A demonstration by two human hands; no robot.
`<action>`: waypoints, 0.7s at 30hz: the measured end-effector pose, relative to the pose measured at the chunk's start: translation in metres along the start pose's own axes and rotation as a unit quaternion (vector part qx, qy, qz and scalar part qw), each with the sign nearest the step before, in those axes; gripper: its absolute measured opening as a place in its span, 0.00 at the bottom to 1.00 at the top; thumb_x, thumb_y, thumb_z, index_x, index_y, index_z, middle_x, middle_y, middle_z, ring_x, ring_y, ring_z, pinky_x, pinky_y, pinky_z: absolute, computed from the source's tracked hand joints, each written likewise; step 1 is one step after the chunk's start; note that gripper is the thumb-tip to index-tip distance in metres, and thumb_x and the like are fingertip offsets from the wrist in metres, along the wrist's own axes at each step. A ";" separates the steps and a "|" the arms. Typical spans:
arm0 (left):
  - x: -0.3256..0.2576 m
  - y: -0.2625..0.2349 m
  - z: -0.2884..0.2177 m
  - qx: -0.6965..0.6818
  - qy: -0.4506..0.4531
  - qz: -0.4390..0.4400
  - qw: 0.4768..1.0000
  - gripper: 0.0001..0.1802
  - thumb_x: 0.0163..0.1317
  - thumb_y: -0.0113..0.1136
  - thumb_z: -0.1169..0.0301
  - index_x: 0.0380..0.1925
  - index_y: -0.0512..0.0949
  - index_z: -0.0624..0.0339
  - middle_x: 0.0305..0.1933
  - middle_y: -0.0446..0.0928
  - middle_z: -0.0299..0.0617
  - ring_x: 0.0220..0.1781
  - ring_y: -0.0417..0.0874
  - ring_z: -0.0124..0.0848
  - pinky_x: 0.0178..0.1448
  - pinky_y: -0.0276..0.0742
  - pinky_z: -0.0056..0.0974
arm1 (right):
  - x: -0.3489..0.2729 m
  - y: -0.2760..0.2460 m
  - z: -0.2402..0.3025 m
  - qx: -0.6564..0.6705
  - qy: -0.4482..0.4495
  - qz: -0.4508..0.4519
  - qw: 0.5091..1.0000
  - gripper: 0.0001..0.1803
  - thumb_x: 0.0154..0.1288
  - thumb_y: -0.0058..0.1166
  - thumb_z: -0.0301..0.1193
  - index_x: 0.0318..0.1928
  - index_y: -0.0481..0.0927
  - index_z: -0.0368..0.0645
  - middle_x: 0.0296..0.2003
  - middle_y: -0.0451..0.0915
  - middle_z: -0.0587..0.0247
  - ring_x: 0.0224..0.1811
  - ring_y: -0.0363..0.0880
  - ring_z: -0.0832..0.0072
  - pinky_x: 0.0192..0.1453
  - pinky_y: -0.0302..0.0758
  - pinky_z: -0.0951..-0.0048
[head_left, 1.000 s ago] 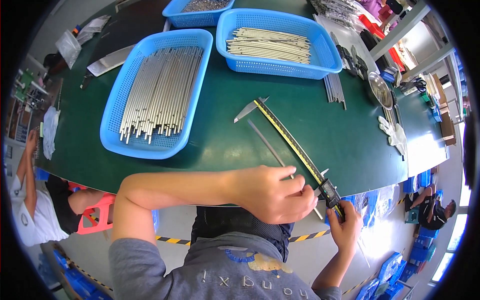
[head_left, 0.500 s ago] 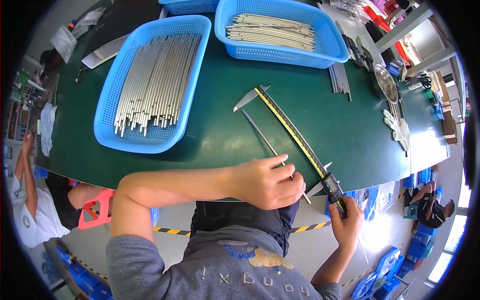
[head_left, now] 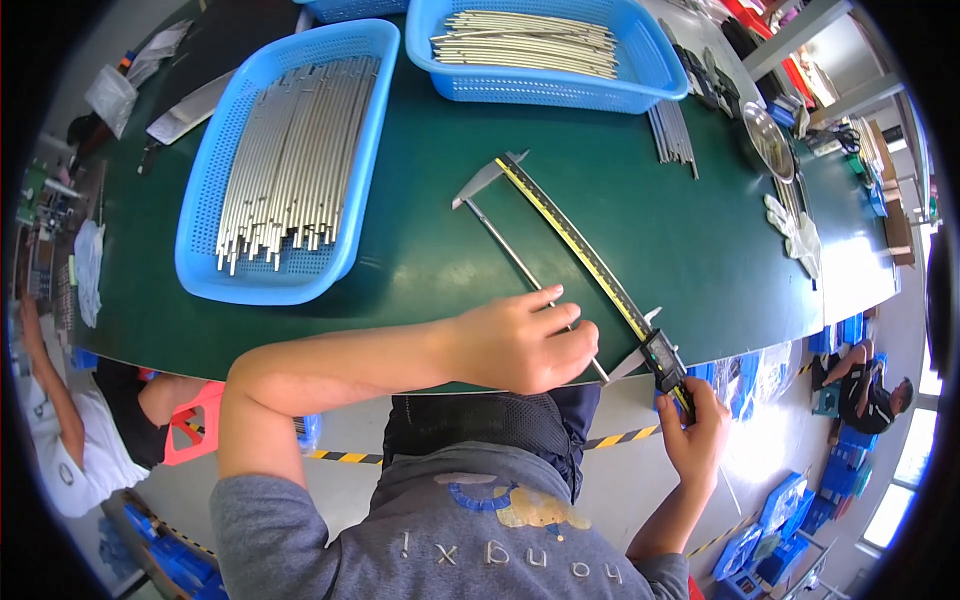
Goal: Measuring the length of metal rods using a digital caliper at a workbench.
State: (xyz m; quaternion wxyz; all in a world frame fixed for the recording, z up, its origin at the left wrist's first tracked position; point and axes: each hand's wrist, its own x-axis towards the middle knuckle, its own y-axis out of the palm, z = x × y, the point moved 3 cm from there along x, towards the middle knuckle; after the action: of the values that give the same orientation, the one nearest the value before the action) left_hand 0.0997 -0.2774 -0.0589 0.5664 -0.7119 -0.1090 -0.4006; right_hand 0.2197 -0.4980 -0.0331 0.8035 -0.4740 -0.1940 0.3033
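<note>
My left hand [head_left: 530, 342] is closed on a thin metal rod [head_left: 508, 250], which slants from the table out past my fingers. The rod's far end lies at the tip of the far jaw of a long digital caliper [head_left: 580, 248]. Its near end is close beside the sliding jaw; whether it touches cannot be made out. My right hand [head_left: 695, 430] grips the caliper near its display, at the table's front edge. To the left, a blue perforated basket [head_left: 190, 235] holds many similar rods [head_left: 295, 165].
Another blue basket [head_left: 540, 92] with pale rods stands at the back. Loose rods [head_left: 672, 138], a metal bowl [head_left: 768, 142] and white gloves [head_left: 797, 235] lie on the green table [head_left: 420, 270] at right. One person [head_left: 75, 430] sits at left, another [head_left: 865, 400] at far right.
The rod in my left hand has moved up toward the caliper's far jaw and now lies along the span between the jaws. The whole view has shifted slightly.
</note>
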 end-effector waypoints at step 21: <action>0.007 -0.008 0.008 -0.056 -0.048 0.081 0.994 0.10 0.45 0.62 0.73 0.31 0.82 0.56 0.32 0.76 0.35 0.38 0.80 0.33 0.47 0.81 0.41 | -0.012 0.009 0.006 0.033 -0.017 -0.029 0.999 0.15 0.51 0.65 0.33 0.35 0.76 0.38 0.23 0.76 0.60 0.17 0.73 0.71 0.20 0.67 0.74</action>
State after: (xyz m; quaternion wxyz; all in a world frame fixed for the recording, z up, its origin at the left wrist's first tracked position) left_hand 0.1031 -0.2696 -0.0486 0.5505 -0.7673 -0.0558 -0.3242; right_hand 0.2048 -0.4990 -0.0387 0.8234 -0.4368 -0.2109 0.2944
